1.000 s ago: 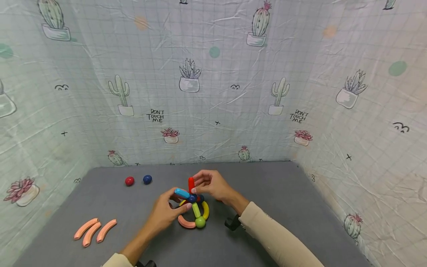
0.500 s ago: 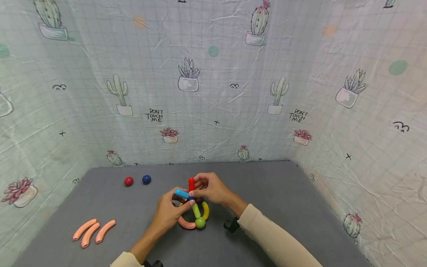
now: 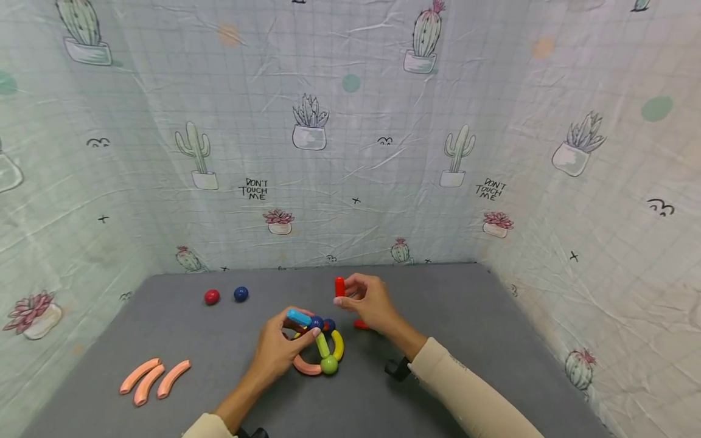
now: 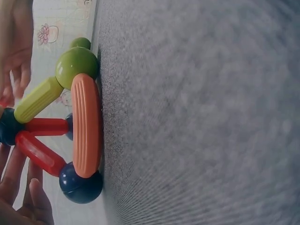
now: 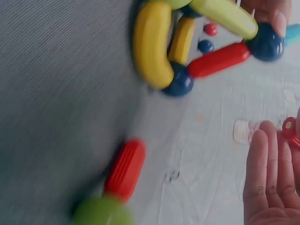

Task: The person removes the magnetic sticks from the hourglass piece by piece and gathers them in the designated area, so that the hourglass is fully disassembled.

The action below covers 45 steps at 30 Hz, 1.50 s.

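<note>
A built frame of balls and sticks stands at the table's middle: a dark blue ball (image 3: 316, 323) on top, a lime stick (image 3: 322, 345), a green ball (image 3: 329, 365), a yellow curved stick (image 3: 338, 345) and an orange curved stick (image 4: 86, 125). My left hand (image 3: 277, 342) holds the top ball between thumb and fingers, a light blue stick (image 3: 299, 316) jutting from it. Right of the frame and above it, my right hand (image 3: 373, 302) pinches a red stick (image 3: 340, 287), apart from the ball. Red sticks (image 4: 41, 153) slope down within the frame.
Under the right hand lies another red stick (image 5: 125, 169), its end at a green ball (image 5: 104, 212). Several orange curved sticks (image 3: 146, 383) lie at left. A red ball (image 3: 212, 297) and a blue ball (image 3: 241, 294) sit farther back. A cactus-print cloth (image 3: 350, 164) borders the table.
My right hand has moved right and up from the top ball, carrying the red stick away. The red stick lying beneath that hand now shows. My left hand keeps its hold.
</note>
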Each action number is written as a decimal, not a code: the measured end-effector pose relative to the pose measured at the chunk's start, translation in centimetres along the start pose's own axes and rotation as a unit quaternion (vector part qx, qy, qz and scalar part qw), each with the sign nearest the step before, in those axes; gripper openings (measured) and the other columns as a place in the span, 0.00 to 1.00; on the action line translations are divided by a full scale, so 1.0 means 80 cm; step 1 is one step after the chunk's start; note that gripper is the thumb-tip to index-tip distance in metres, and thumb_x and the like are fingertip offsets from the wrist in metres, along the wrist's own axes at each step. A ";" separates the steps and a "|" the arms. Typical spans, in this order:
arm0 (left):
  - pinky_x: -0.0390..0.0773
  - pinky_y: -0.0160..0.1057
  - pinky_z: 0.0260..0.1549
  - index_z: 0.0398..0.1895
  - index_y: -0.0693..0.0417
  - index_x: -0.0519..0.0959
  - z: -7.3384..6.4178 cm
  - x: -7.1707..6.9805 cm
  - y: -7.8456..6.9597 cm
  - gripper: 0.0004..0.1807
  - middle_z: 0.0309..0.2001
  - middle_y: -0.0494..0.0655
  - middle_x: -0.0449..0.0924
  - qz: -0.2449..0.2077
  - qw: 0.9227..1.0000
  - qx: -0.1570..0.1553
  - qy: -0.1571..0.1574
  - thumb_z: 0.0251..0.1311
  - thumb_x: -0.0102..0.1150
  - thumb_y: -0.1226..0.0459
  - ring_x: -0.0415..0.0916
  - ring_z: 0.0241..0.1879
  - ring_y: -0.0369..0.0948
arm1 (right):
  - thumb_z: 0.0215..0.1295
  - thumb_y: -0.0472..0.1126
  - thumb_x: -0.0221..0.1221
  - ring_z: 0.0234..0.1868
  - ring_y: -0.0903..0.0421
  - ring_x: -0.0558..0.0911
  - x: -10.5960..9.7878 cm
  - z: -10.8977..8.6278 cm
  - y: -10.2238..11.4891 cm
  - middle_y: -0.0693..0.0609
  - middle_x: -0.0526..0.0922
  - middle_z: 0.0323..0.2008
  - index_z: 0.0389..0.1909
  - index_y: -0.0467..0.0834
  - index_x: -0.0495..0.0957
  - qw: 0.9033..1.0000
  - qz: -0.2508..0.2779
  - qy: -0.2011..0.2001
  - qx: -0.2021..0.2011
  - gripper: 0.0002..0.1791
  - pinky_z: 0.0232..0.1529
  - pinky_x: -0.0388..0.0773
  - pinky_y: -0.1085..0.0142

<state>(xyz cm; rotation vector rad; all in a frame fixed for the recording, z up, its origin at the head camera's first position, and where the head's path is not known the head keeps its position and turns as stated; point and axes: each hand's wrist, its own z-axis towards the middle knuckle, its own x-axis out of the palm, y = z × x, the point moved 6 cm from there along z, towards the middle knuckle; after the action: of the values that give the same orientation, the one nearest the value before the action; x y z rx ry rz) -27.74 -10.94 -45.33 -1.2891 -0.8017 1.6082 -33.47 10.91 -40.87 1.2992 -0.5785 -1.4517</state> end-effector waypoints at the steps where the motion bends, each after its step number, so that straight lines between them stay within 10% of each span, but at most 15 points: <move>1: 0.79 0.33 0.36 0.47 0.38 0.86 0.000 0.000 0.000 0.14 0.40 0.39 0.87 0.000 1.000 0.000 0.000 0.60 0.79 0.53 0.81 0.39 0.37 | 0.62 0.44 0.76 0.35 0.46 0.89 -0.007 -0.004 -0.002 0.48 0.90 0.39 0.46 0.45 0.86 1.000 -0.019 -0.004 0.006 0.15 0.40 0.89 0.59; 6: 0.78 0.33 0.37 0.47 0.38 0.86 -0.001 -0.002 0.000 0.14 0.41 0.39 0.87 0.002 1.000 0.001 -0.001 0.60 0.79 0.52 0.80 0.40 0.36 | 0.61 0.45 0.78 0.33 0.60 0.85 -0.046 -0.030 -0.019 0.53 0.89 0.36 0.44 0.47 0.87 0.994 -0.100 -0.024 0.036 0.14 0.37 0.84 0.65; 24: 0.77 0.34 0.39 0.47 0.39 0.85 -0.003 -0.001 0.002 0.15 0.42 0.40 0.86 -0.001 1.000 -0.007 0.001 0.61 0.78 0.53 0.80 0.41 0.37 | 0.50 0.42 0.83 0.26 0.60 0.79 -0.184 -0.134 -0.078 0.57 0.85 0.24 0.28 0.46 0.86 0.953 -0.275 -0.008 0.127 0.13 0.28 0.76 0.66; 45: 0.77 0.34 0.41 0.47 0.40 0.85 -0.002 0.001 0.004 0.15 0.41 0.40 0.85 -0.002 1.000 -0.004 0.004 0.60 0.78 0.53 0.79 0.41 0.37 | 0.46 0.51 0.84 0.27 0.55 0.77 -0.217 -0.164 -0.111 0.56 0.82 0.26 0.30 0.48 0.82 0.903 -0.368 0.004 0.223 0.21 0.26 0.69 0.60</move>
<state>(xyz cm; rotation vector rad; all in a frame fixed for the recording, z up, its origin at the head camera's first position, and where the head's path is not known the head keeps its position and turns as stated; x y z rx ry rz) -27.65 -11.00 -45.64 -1.2981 -0.8060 1.5971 -27.35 33.17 -45.37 2.0300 -0.4416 -1.9906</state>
